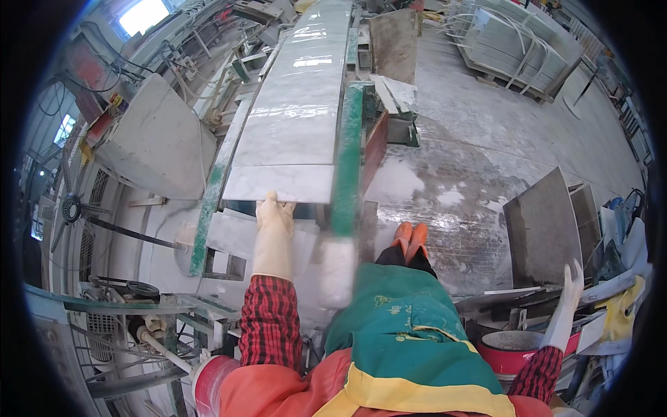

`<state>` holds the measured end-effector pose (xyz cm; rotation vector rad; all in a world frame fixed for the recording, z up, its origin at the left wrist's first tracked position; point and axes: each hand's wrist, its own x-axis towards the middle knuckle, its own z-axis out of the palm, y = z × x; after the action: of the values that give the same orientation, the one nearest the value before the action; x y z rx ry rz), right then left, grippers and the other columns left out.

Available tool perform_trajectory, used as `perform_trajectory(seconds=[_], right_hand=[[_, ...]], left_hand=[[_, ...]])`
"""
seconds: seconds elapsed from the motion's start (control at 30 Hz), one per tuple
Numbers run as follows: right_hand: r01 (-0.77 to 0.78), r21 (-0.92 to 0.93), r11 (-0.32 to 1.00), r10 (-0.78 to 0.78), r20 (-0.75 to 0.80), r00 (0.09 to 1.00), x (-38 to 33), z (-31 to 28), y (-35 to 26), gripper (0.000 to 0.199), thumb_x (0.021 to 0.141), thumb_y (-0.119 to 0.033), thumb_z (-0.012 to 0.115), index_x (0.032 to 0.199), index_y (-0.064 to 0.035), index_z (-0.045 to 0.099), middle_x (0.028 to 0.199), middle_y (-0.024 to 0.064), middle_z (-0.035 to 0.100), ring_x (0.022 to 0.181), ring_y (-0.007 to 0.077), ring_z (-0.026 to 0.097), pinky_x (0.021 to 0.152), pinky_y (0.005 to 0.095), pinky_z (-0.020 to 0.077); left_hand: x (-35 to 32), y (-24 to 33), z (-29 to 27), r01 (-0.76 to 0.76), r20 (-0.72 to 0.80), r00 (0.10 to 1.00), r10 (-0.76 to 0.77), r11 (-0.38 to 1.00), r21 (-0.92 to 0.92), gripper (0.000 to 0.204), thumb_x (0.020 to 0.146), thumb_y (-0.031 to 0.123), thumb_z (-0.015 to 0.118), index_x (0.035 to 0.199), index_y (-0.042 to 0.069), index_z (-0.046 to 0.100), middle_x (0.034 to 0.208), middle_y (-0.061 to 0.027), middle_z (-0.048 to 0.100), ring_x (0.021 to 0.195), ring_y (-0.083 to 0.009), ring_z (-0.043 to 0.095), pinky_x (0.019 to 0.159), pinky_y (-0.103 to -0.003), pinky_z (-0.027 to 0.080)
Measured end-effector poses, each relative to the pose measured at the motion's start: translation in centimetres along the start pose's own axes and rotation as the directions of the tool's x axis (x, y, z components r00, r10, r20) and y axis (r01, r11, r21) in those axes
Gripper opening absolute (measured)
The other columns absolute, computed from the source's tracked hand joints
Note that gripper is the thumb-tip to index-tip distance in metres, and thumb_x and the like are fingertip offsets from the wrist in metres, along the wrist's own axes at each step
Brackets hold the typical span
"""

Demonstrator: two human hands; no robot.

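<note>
My left hand (272, 212), in a cream rubber glove, grips the near edge of a white stone slab (281, 182). One finger lies on top of the edge; the fingers beneath it are hidden. This slab lies on the conveyor, its far edge against a longer, wet, glossy white slab (292, 128). Out to the right, my right hand (572, 283) wears a pale glove. Its fingers are apart with nothing in them, close to a leaning grey stone panel (545, 229) and a yellow cloth (622, 309).
A green rail (345, 160) runs along the conveyor's right side, with a blurred whitish block (338, 271) at its near end. Left stands a large grey panel (160, 139) near a handwheel (71, 207). A red bucket (511, 351) sits near my right arm. Strapped slabs (517, 45) stand far right.
</note>
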<state>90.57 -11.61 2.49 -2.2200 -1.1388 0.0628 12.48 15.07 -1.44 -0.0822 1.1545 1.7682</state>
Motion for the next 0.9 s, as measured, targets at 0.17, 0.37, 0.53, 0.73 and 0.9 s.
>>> perform_trajectory(seconds=[0.17, 0.37, 0.53, 0.73, 0.9], right_hand=[[-0.277, -0.041, 0.96, 0.271, -0.12, 0.955, -7.0, -5.8, 9.3, 0.051, 0.095, -0.03, 0.066, 0.135, 0.0003, 0.058, 0.138, 0.0167, 0.059, 0.129, 0.0282, 0.054, 0.111, 0.0367, 0.0384], [-0.363, -0.524, 0.771, 0.284, -0.227, 0.931, -12.0, -9.2, 10.3, 0.05, 0.095, -0.036, 0.062, 0.138, -0.0091, 0.058, 0.139, 0.0164, 0.058, 0.127, 0.0331, 0.054, 0.108, 0.0392, 0.0405], [-0.521, -0.539, 0.663, 0.392, -0.342, 0.854, -14.5, -9.4, 11.3, 0.054, 0.097, -0.043, 0.054, 0.141, -0.0111, 0.055, 0.141, 0.0164, 0.056, 0.128, 0.0349, 0.053, 0.108, 0.0407, 0.0405], [-0.559, -0.517, 0.648, 0.419, -0.371, 0.829, -15.8, -9.3, 13.6, 0.056, 0.098, -0.046, 0.052, 0.142, -0.0114, 0.054, 0.142, 0.0158, 0.055, 0.128, 0.0348, 0.053, 0.108, 0.0408, 0.0404], [-0.561, -0.52, 0.643, 0.426, -0.366, 0.827, -16.3, -8.7, 14.0, 0.057, 0.099, -0.048, 0.049, 0.142, -0.0115, 0.053, 0.143, 0.015, 0.055, 0.129, 0.0345, 0.053, 0.108, 0.0406, 0.0404]], left_hand=[[0.4, -0.4, 0.4, -0.06, 0.008, 0.998, 0.059, 0.997, 0.053, 0.02, 0.101, 0.008, 0.049, 0.12, 0.007, 0.045, 0.117, -0.0147, 0.058, 0.104, -0.0329, 0.064, 0.084, -0.052, 0.059], [3.2, -0.6, -1.3, -0.06, 0.076, 0.995, 0.057, 0.997, 0.039, 0.041, 0.1, 0.005, 0.047, 0.139, 0.008, 0.035, 0.132, -0.0183, 0.049, 0.118, -0.0362, 0.056, 0.096, -0.06, 0.051], [2.8, -0.4, -1.1, -0.042, 0.102, 0.994, 0.041, 0.999, 0.011, 0.041, 0.1, 0.004, 0.048, 0.138, 0.007, 0.034, 0.132, -0.0186, 0.048, 0.117, -0.0366, 0.056, 0.097, -0.06, 0.051], [3.5, -0.5, -1.4, -0.061, 0.114, 0.992, 0.055, 0.997, 0.045, 0.037, 0.1, 0.003, 0.048, 0.134, 0.006, 0.035, 0.132, -0.019, 0.048, 0.118, -0.0359, 0.056, 0.096, -0.058, 0.052], [3.8, -0.5, -1.2, -0.065, 0.109, 0.992, 0.06, 0.997, 0.04, 0.032, 0.101, 0.006, 0.046, 0.132, 0.002, 0.038, 0.13, -0.0198, 0.05, 0.119, -0.0362, 0.056, 0.098, -0.056, 0.053]])
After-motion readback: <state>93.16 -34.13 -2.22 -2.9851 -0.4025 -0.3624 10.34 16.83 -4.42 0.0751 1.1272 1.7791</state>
